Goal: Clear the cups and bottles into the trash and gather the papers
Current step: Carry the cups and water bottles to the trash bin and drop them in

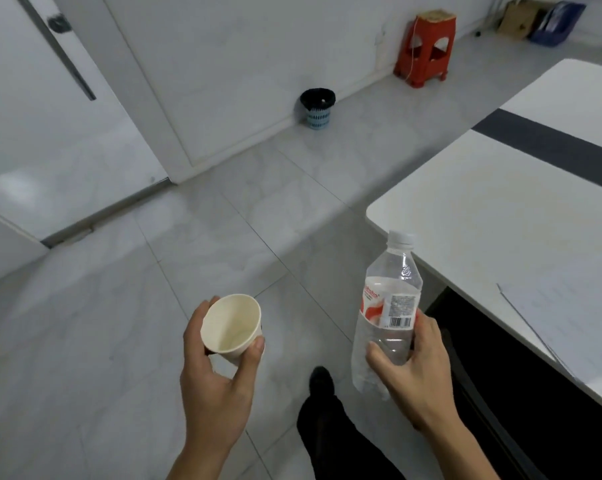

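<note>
1. Paper cup point(231, 327), empty, and clear plastic bottle point(387, 313), capped, are both off the table point(483, 202) and held over the floor; the trash bin point(317, 107) stands well ahead by the wall.
2. Progress, judged: pickup done, drop pending; papers point(569, 323) lie ungathered on the table edge.
3. Left hand point(216, 375) curls round the cup; right hand point(413, 368) wraps the bottle's lower body.
</note>
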The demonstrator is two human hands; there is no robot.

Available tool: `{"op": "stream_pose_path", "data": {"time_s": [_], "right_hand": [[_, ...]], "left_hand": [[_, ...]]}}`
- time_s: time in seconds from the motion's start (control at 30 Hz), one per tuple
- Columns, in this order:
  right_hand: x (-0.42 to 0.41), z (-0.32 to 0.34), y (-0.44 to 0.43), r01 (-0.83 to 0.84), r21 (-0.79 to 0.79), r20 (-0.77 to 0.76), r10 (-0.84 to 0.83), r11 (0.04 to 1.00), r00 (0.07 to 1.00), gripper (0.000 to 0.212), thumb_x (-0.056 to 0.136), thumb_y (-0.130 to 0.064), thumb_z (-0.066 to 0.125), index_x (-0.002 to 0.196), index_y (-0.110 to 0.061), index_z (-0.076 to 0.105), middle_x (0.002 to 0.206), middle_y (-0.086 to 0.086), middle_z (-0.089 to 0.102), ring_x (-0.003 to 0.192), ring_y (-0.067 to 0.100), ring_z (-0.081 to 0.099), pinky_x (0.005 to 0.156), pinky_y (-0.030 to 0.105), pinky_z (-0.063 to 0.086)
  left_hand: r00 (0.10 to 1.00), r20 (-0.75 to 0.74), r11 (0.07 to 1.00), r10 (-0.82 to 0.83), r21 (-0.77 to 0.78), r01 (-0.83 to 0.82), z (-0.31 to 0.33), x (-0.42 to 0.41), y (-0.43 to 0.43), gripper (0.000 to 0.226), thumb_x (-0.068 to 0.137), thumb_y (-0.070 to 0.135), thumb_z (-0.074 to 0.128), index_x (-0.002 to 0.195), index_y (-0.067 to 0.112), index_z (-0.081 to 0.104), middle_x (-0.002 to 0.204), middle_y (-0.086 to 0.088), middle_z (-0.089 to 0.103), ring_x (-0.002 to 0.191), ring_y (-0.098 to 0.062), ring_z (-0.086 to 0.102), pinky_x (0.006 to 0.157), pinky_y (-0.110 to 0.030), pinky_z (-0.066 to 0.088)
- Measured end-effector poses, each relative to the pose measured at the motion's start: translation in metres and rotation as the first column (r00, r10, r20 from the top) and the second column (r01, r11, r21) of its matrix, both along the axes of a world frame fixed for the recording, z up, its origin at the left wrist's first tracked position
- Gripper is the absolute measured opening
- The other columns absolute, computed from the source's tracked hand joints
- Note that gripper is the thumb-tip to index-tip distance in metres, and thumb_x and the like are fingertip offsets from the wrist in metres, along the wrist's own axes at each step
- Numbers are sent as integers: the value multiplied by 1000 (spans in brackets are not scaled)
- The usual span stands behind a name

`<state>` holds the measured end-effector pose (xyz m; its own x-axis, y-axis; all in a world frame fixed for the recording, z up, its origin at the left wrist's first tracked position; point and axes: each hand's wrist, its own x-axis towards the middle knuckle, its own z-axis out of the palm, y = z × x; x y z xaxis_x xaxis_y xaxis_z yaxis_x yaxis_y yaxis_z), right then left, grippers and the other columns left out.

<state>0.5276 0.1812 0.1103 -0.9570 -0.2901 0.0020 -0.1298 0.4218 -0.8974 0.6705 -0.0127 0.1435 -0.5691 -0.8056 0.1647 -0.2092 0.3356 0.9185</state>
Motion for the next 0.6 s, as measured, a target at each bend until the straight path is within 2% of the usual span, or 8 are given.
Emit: {"op": "stream_pose_path", "data": {"time_s": [0.1,0.23,0.33,0.47,0.6], "right_hand": [[-74,8,-60,-17,1,16,17,1000,1000,58,60,-49,67,116,-43,53,106,-19,53,95,-7,56,79,30,53],[-169,29,-139,-69,25,-13,69,997,998,58,61,-53,65,116,-42,53,105,-19,53,93,-7,56,73,26,53],[-229,38,-192,-100,45,-26,102,994,994,55,62,-53,65,114,-43,52,103,-17,52,91,-6,56,70,22,51],[-310,30,-265,-98,79,-34,101,992,994,59,60,-55,64,117,-41,52,104,-18,54,91,-3,57,71,25,53],[-403,13,-346,-110,108,-28,113,988,993,61,58,-56,62,115,-37,55,103,-15,54,92,-9,54,69,22,50]], "left_hand": [[1000,-3,1000,-8,-5,8,15,-69,-61,74,71,33,76,130,53,37,128,40,48,114,14,48,82,0,39],[1000,-5,999,-21,-45,20,35,-155,-137,76,71,32,77,137,42,39,131,38,48,117,13,48,85,2,37],[1000,-21,1000,-4,-30,3,40,-215,-188,74,72,32,76,133,48,38,131,37,48,116,15,47,85,2,37],[1000,-21,1000,4,-9,-5,26,-299,-262,76,73,31,76,137,43,37,138,28,48,118,14,46,84,2,37],[999,-36,1000,18,9,-17,4,-398,-348,76,72,34,76,139,39,39,134,34,47,116,15,47,85,2,37]]}}
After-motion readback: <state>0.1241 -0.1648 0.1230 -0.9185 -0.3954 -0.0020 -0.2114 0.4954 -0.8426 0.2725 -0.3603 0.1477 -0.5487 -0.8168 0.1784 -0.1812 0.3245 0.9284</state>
